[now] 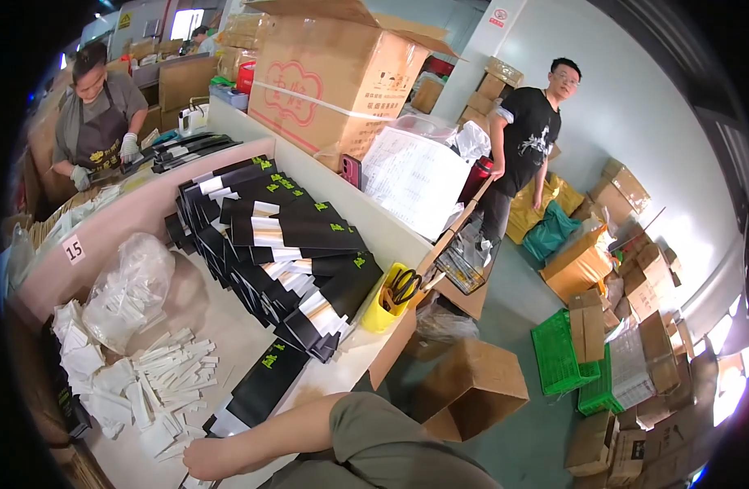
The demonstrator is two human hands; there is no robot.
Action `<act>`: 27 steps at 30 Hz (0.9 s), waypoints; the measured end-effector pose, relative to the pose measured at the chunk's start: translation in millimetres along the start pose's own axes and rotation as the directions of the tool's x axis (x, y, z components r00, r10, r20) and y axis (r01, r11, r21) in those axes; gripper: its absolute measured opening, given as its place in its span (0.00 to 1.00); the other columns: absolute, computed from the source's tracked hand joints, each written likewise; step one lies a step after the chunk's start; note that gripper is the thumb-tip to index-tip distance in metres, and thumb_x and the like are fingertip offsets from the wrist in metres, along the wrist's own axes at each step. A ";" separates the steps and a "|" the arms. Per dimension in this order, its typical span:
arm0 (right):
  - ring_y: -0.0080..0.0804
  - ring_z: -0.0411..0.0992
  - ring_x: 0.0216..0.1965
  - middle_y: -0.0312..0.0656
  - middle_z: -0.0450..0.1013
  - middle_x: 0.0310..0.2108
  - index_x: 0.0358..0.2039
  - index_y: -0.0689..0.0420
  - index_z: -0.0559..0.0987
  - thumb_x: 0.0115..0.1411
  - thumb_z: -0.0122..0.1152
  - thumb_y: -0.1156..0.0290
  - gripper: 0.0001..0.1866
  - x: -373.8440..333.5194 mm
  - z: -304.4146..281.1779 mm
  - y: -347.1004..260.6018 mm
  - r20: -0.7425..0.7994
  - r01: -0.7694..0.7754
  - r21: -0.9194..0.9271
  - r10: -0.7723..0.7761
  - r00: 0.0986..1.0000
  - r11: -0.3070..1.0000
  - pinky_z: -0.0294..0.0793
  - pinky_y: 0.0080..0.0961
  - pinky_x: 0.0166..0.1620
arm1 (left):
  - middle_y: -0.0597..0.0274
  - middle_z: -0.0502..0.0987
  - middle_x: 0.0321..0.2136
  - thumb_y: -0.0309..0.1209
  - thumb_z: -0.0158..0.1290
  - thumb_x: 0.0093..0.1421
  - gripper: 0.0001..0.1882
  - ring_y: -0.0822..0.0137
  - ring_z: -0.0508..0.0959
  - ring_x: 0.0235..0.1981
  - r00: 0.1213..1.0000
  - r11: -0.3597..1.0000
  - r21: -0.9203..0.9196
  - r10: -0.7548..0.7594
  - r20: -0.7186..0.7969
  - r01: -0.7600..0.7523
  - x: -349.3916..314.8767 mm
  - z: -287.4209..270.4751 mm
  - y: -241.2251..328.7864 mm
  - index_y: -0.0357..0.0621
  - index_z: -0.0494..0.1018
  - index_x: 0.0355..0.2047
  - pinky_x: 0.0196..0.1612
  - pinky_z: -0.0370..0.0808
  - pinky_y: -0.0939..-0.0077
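Observation:
My right hand [205,458] is at the lower edge, with its forearm coming in from the right. It lies beside a flat black printed sleeve [268,381] with green markings and a pale end. The fingers are mostly hidden, so I cannot make out what they hold. Left of the hand, a loose heap of white paper strips [175,375] covers part of the table [220,306]. Beyond it a big pile of similar black sleeves [285,236] leans against the partition. My left hand is out of view.
A crumpled clear plastic bag [130,289] lies behind the strips. A yellow holder [383,303] with scissors stands at the table's right edge. Across the partition [138,196] a gloved co-worker [101,122] handles black sleeves. Another person [525,130] stands near cartons. An open carton [472,387] sits on the floor.

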State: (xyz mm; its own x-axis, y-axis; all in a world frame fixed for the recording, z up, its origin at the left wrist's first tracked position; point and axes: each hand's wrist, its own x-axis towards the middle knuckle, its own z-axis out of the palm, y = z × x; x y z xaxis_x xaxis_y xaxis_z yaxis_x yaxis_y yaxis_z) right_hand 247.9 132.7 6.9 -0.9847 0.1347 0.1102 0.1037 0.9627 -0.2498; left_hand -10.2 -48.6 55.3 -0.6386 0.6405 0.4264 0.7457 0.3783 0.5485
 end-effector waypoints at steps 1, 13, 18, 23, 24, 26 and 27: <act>0.47 0.75 0.33 0.47 0.74 0.23 0.21 0.57 0.80 0.44 0.65 0.66 0.08 -4.3 -0.4 -4.9 -0.148 -0.004 -0.013 0.002 0.989 1.000 0.75 0.40 0.34 | 0.47 0.79 0.37 0.31 0.49 0.67 0.12 0.54 0.79 0.36 0.994 0.996 -0.083 0.003 -0.108 -0.012 -18.2 15.4 -7.7 0.34 0.74 0.43 0.40 0.76 0.63; 0.43 0.74 0.31 0.43 0.73 0.25 0.21 0.57 0.76 0.44 0.66 0.63 0.11 3.2 44.8 -16.7 -0.419 -0.100 0.082 0.126 0.899 0.992 0.72 0.39 0.33 | 0.38 0.77 0.40 0.35 0.46 0.70 0.17 0.41 0.76 0.40 0.964 0.938 -0.231 -0.231 0.134 0.257 -73.8 61.8 24.1 0.32 0.73 0.47 0.45 0.73 0.54; 0.38 0.71 0.33 0.39 0.69 0.25 0.22 0.54 0.73 0.44 0.63 0.65 0.09 -6.3 36.1 -23.0 -0.542 -0.077 -0.012 0.058 0.839 0.997 0.70 0.33 0.35 | 0.37 0.76 0.37 0.38 0.46 0.69 0.18 0.38 0.74 0.39 0.992 0.993 -0.114 0.031 0.120 -0.017 -82.8 65.5 47.5 0.31 0.73 0.43 0.43 0.71 0.52; 0.36 0.70 0.33 0.38 0.69 0.25 0.19 0.54 0.73 0.45 0.58 0.67 0.06 -22.6 33.5 -15.4 -0.599 -0.073 -0.038 0.036 0.800 0.997 0.68 0.33 0.41 | 0.37 0.76 0.36 0.37 0.46 0.69 0.17 0.38 0.73 0.38 0.991 0.991 -0.135 0.027 0.134 -0.009 -78.9 68.6 47.2 0.32 0.74 0.41 0.42 0.71 0.53; 0.36 0.70 0.33 0.38 0.69 0.25 0.19 0.54 0.73 0.45 0.58 0.67 0.06 -25.1 31.2 -13.5 -0.599 -0.072 -0.039 0.035 0.800 0.997 0.68 0.33 0.41 | 0.38 0.76 0.36 0.37 0.47 0.69 0.17 0.39 0.74 0.38 0.988 0.993 -0.114 0.019 0.153 -0.002 -78.2 69.5 44.6 0.32 0.74 0.41 0.42 0.71 0.53; 0.36 0.70 0.33 0.38 0.69 0.24 0.17 0.53 0.73 0.44 0.60 0.66 0.07 -30.1 28.2 -11.6 -0.569 -0.034 0.023 0.041 0.821 0.999 0.67 0.31 0.42 | 0.38 0.76 0.36 0.37 0.46 0.70 0.17 0.39 0.74 0.38 0.988 0.993 -0.114 0.034 0.153 -0.017 -77.1 68.6 48.2 0.32 0.74 0.41 0.42 0.72 0.53; 0.36 0.70 0.33 0.38 0.69 0.24 0.17 0.53 0.73 0.44 0.60 0.66 0.07 -31.7 26.4 -11.2 -0.570 -0.035 0.021 0.041 0.821 0.999 0.67 0.31 0.42 | 0.39 0.76 0.36 0.37 0.46 0.70 0.17 0.40 0.74 0.37 0.987 0.993 -0.114 0.049 0.153 -0.031 -76.6 68.7 49.8 0.32 0.74 0.41 0.42 0.72 0.54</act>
State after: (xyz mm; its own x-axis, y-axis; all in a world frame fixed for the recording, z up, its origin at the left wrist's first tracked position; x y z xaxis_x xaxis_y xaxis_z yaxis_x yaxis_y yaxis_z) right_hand 274.3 111.4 -19.2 -0.7244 0.2839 0.6283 0.1354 0.9521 -0.2742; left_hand 88.9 -32.9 0.6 -0.5650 0.7530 0.3373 0.7385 0.2792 0.6137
